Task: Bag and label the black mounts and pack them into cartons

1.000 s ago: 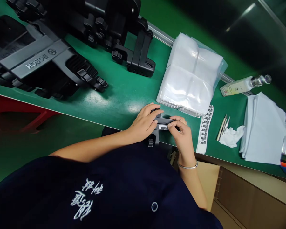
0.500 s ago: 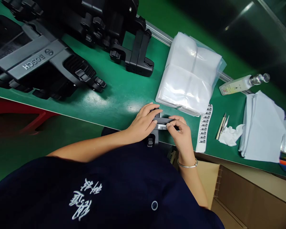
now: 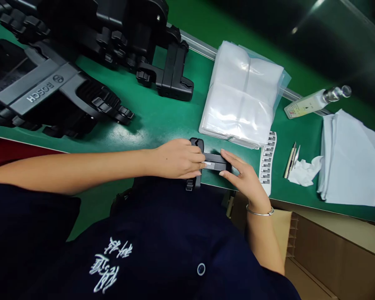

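A black plastic bracket [image 3: 217, 157] with latch-like ends lies at the front edge of the green bench. A small pale label [image 3: 209, 165] sits on its face. My left hand [image 3: 178, 159] is laid across the bracket's left part, its bunched fingertips pressing at the label. It covers much of that end. My right hand [image 3: 242, 171] has its thumb and fingers on either side of the bracket's right end, steadying it. To the right of that hand lies a strip of printed labels [image 3: 268, 162].
Behind my hands is a stack of clear plastic bags [image 3: 242, 98]. Grey-and-black BOSCH housings [image 3: 40, 91] and further black brackets [image 3: 174, 75] occupy the left. A bottle [image 3: 306, 105], a pen [image 3: 290, 160], crumpled tissue [image 3: 305, 171] and folded white cloths [image 3: 351, 160] stand rightward. Below is a cardboard box [image 3: 337, 250].
My left hand has slid over the bracket to the label, with the forearm swung higher. My right fingers have left the label and spread around the bracket's right end. The view has shifted slightly.
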{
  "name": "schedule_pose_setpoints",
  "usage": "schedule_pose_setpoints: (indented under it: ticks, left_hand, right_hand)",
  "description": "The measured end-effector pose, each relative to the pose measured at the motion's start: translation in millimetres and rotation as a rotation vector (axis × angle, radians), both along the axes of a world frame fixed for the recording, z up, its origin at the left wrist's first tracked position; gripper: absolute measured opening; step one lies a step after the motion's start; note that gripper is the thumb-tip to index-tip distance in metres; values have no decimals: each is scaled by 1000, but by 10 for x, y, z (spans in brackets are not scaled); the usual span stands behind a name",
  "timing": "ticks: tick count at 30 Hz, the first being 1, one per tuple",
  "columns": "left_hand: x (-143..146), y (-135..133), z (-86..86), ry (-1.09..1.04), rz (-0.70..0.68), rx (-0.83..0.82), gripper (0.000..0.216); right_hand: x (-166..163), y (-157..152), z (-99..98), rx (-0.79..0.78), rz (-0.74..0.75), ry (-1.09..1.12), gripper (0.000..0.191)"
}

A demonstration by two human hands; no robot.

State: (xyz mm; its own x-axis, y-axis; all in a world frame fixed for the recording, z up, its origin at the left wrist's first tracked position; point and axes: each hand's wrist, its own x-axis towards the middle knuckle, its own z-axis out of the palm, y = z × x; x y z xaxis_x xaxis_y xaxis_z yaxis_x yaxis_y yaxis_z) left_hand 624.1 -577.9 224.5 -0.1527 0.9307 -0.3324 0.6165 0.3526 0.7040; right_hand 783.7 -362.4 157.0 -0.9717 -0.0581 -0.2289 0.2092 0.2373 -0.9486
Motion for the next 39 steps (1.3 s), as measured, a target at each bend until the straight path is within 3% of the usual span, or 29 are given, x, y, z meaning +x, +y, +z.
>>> schedule_pose_setpoints:
  ticks: [9,13,15,16,19,21,25,30,33,36,39]
  left_hand:
    - [91,245,60,76,-240,-117,38]
    - [102,314,101,99,-247,-88,37]
    - [63,253,141,133,-164,-35,37]
    - [36,196,158,174,-55,-3,38]
    - [-30,-17,154,293,500,62,44]
    - [-27,-120,113,159,746,54,54]
    - [95,-79,105,-311,711,60,76]
    - [153,183,251,-467,878,5,58]
    - [161,278,292,-461,861,-23,58]
    - [158,366,314,-442,808,-50,60]
    - [53,521,296,-441,675,-109,69]
  right_hand:
    - [2,-59,-60,64,-9,58,51]
    - [-2,-62,-65,83,-8,64,49]
    - [21,-98,-58,123,-13,105,48]
    - [41,-126,-52,150,-22,146,48]
    - [111,-232,-30,246,-95,330,46]
    - [155,-288,0,318,-165,467,46]
    - [190,-282,127,397,-245,638,52]
    - [124,-176,299,497,-213,623,47]
    - [124,-135,342,578,-137,597,42]
    - [183,-103,329,476,-162,536,41]
    - [270,-79,288,202,-327,383,42]
